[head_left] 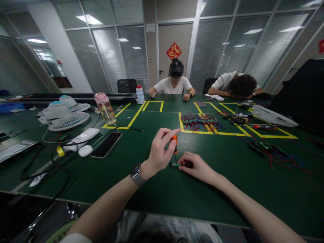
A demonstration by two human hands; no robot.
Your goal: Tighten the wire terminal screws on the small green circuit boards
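Note:
My left hand (162, 150), with a watch on its wrist, is closed around the orange and black handle of a screwdriver (175, 148). The screwdriver stands almost upright, its thin shaft reaching down to a small green circuit board (174, 164) on the table. My right hand (193, 164) rests on the table and pinches the right end of that board between thumb and fingers. Part of the board is hidden under those fingers. Where exactly the screwdriver's tip meets the board is too small to tell.
Beyond my hands lies a row of wired circuit boards (201, 122) within yellow tape. More wired boards (270, 148) are at right. A phone (106, 145), white mouse-like case (85, 151), cables, fans (67, 114) and a bottle (105, 109) occupy the left. Two people sit opposite.

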